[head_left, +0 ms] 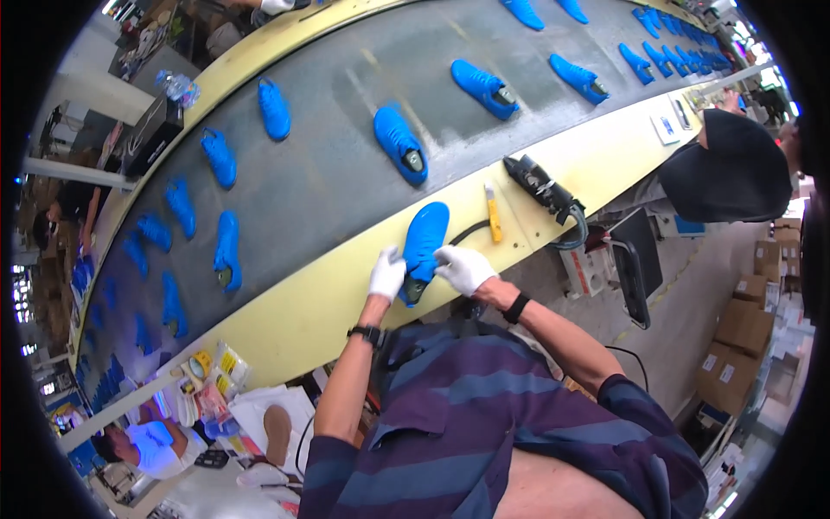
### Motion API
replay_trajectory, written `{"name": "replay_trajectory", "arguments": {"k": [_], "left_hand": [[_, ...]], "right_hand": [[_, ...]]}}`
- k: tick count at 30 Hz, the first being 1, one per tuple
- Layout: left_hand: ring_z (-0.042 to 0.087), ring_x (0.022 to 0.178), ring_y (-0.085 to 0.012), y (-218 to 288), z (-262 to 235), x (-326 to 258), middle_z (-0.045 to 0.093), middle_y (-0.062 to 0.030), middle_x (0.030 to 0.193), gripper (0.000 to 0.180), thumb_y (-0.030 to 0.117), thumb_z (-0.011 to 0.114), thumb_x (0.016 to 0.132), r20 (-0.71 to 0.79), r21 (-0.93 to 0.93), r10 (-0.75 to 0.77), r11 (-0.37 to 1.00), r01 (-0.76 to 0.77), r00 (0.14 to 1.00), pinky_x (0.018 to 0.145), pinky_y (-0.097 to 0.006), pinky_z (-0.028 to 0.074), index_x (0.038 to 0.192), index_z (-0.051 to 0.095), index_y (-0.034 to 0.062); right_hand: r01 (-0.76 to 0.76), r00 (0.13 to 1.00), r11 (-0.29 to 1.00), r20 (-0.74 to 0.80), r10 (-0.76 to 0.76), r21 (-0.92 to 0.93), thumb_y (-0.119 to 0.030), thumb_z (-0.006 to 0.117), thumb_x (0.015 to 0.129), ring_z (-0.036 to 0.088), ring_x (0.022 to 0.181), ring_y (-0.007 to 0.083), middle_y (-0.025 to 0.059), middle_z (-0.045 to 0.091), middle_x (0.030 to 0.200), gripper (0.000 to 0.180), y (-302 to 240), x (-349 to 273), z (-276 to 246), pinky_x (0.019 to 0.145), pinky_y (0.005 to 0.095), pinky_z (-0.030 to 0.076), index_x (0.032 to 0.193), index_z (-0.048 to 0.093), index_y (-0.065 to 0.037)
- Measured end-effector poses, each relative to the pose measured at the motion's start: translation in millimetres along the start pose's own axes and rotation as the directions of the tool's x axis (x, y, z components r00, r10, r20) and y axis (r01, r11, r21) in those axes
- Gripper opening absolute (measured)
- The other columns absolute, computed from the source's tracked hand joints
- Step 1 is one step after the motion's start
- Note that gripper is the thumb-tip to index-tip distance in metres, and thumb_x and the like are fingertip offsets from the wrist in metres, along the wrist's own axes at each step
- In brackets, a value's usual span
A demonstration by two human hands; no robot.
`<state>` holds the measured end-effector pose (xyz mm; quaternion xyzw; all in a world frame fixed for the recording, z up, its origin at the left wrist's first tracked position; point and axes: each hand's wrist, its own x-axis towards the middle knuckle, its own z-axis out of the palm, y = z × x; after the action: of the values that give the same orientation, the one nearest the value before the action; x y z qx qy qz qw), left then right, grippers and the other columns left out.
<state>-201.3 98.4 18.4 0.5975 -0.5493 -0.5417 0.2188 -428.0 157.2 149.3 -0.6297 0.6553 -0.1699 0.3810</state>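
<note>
A bright blue shoe (425, 238) lies on the cream edge strip (328, 303) of a conveyor, directly in front of me. My left hand (386, 273), in a white glove, grips the shoe's left side near the heel. My right hand (463, 267), also white-gloved, holds its right side. Both wrists wear dark bands. The shoe's heel end sits between my two hands, partly hidden by them.
Several more blue shoes (399, 143) ride the dark grey belt (337, 182). A yellow-handled tool (493, 223) and a black power tool (540, 186) with cable lie on the strip to my right. A person in black (731, 169) works at right; cardboard boxes (743, 346) stand beyond.
</note>
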Motion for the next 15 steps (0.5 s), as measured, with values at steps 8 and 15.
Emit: {"name": "replay_trajectory", "arguments": {"k": [8, 15], "left_hand": [[0.064, 0.121, -0.0492, 49.7, 9.1, -46.8, 0.067, -0.0317, 0.130, 0.073, 0.031, 0.080, 0.085, 0.155, 0.394, 0.173, 0.892, -0.221, 0.973, 0.099, -0.054, 0.052, 0.146, 0.050, 0.0030], [0.072, 0.106, -0.0471, 62.5, 26.3, -17.5, 0.074, -0.0304, 0.107, 0.077, 0.037, 0.074, 0.091, 0.195, 0.518, 0.137, 0.826, -0.220, 0.971, 0.086, -0.055, 0.058, 0.154, 0.046, 0.0026]], "right_hand": [[0.211, 0.977, 0.961, 0.077, -0.200, -0.177, -0.026, 0.076, 0.085, 0.071, 0.082, 0.0421, 0.0199, 0.069, 0.092, 0.027, -27.1, 35.3, 23.1, 0.071, 0.0523, 0.057, 0.105, 0.066, -0.010], [0.300, 0.954, 0.830, 0.125, -0.274, -0.470, -0.013, 0.069, 0.086, 0.077, 0.077, 0.0381, 0.0199, 0.076, 0.088, 0.023, -23.2, 59.6, 21.5, 0.061, 0.0500, 0.058, 0.102, 0.071, 0.003]]}}
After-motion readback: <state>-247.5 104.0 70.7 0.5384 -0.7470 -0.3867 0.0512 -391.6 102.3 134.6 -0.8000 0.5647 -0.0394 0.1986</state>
